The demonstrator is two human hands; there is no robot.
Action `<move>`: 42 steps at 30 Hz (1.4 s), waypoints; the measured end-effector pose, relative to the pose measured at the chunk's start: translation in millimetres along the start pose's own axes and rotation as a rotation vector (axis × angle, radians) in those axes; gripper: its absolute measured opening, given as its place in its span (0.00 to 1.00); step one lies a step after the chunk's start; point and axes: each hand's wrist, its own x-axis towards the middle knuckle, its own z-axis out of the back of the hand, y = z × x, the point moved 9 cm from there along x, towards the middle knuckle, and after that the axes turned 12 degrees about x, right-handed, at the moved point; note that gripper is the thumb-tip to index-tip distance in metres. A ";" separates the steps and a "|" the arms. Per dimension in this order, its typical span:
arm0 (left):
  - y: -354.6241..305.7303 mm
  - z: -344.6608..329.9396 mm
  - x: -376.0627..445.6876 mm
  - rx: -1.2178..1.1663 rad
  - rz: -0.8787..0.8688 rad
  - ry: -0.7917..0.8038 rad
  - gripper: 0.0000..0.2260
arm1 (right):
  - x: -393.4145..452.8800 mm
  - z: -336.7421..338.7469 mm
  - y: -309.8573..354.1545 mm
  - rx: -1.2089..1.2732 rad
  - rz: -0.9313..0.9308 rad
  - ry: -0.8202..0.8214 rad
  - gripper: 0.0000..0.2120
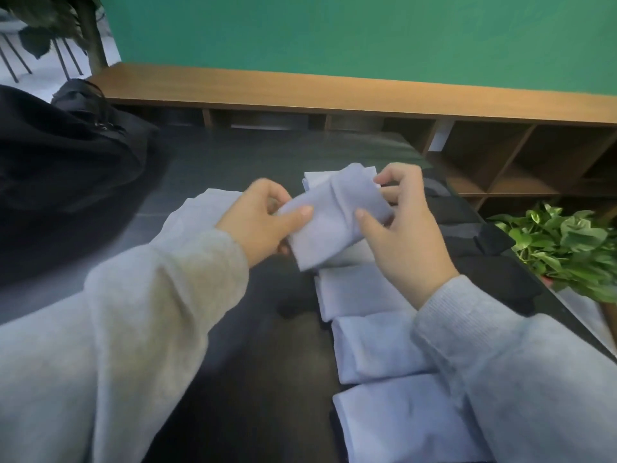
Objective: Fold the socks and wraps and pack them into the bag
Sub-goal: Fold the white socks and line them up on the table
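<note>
You are partway through the folding, by the look of it, and nothing is going into the bag (66, 155) yet. A row of pale folded pieces (377, 345) is lying on the dark table (253, 362) in front of you, running from near your right sleeve up toward your hands; at least three are showing, one just beside the next. Another flat pale piece (200, 208) is lying behind your left hand, and whether it is folded I cannot tell. Dark pieces (494, 275) are sitting at the right edge of the table, near the plant (564, 245); they look unfolded, though they are too dark to read well. The bag is slumping at the far left, well apart from the row, and I cannot tell whether it is open.

You are holding one pale sock (337, 222) in the air above the far end of the row, with both hands on it. Your left hand (257, 222) is pinching its left end, thumb lying on top and the other fingers curling underneath. Your right hand (404, 228) is gripping the right end, thumb pressing the near face, the fingers wrapping round the far edge. Neither hand is open; both are clamping on that one sock, which is creasing across its middle.

Judging from this, the packing and the dark pieces are all still waiting.
</note>
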 end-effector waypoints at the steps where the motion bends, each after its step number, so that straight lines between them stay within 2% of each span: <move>1: 2.2 -1.2 10.5 -0.106 0.052 -0.030 0.10 | 9.3 2.4 -5.5 -0.032 -0.009 -0.023 0.18; 3: 3.0 -6.6 29.1 -0.226 0.097 -0.063 0.12 | 26.8 6.8 -20.0 -0.077 -0.062 -0.056 0.14; 5: 2.8 -11.6 45.0 -0.193 0.097 -0.081 0.11 | 41.0 8.9 -36.4 -0.095 -0.151 -0.063 0.09; 10: 12.8 -15.2 63.8 -0.064 0.104 -0.190 0.09 | 57.6 -1.7 -63.4 -0.201 -0.310 0.017 0.16; 14: 20.6 -17.7 60.0 0.042 0.105 -0.277 0.08 | 58.4 -10.1 -73.6 -0.327 -0.362 0.070 0.17; 19: 13.2 -16.7 52.0 0.130 0.006 -0.345 0.04 | 58.7 -13.3 -71.7 -0.434 -0.360 0.059 0.17; 23: 10.6 -21.4 51.9 0.267 -0.034 -0.270 0.05 | 52.0 -18.9 -71.3 -0.590 -0.375 0.095 0.15; 28: 7.1 -1.7 24.1 0.556 -0.156 -0.229 0.08 | 41.9 -14.6 -45.0 -0.759 -0.193 0.083 0.18; 31: 20.1 25.2 0.9 0.711 -0.114 -0.232 0.14 | 29.3 -16.3 -24.0 -0.763 -0.107 0.087 0.18; 35: 54.5 58.3 -29.9 0.907 0.052 -0.189 0.30 | 6.3 -25.6 1.6 -0.724 -0.062 0.112 0.21; 39: 84.7 80.3 -72.5 0.895 0.131 -0.132 0.39 | -23.8 -38.9 31.0 -0.610 -0.031 0.122 0.24; 42: 96.4 86.9 -103.2 0.866 0.087 -0.145 0.42 | -48.9 -49.9 45.8 -0.440 -0.066 0.120 0.24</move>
